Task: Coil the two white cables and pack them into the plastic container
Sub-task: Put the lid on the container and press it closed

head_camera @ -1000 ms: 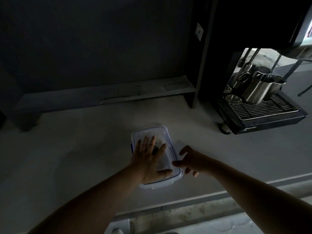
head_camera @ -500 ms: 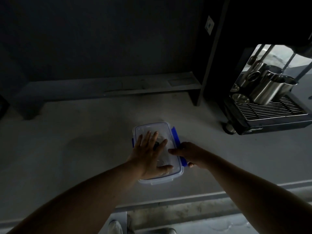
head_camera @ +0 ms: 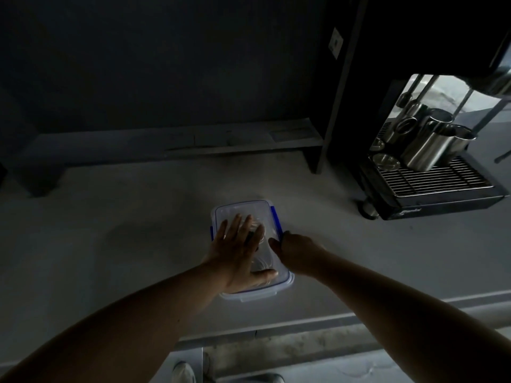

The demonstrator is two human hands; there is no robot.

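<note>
A clear plastic container (head_camera: 243,210) with a blue-clipped lid sits on the grey counter in front of me. My left hand (head_camera: 239,251) lies flat on the lid with fingers spread, pressing down. My right hand (head_camera: 296,251) curls over the container's right edge, its fingers on the blue side clip (head_camera: 276,219). Coiled white cable (head_camera: 260,262) shows faintly through the lid beside my left thumb. The scene is dim, so I cannot make out both cables separately.
An espresso machine (head_camera: 431,186) with steel pitchers (head_camera: 425,150) on its drip grate stands at the right. A low shelf (head_camera: 193,142) runs along the dark back wall. The counter's front edge (head_camera: 304,324) lies just below the container.
My right hand has moved from beside the container onto its right edge and closed over the blue side clip. My left hand stayed flat on the lid.
</note>
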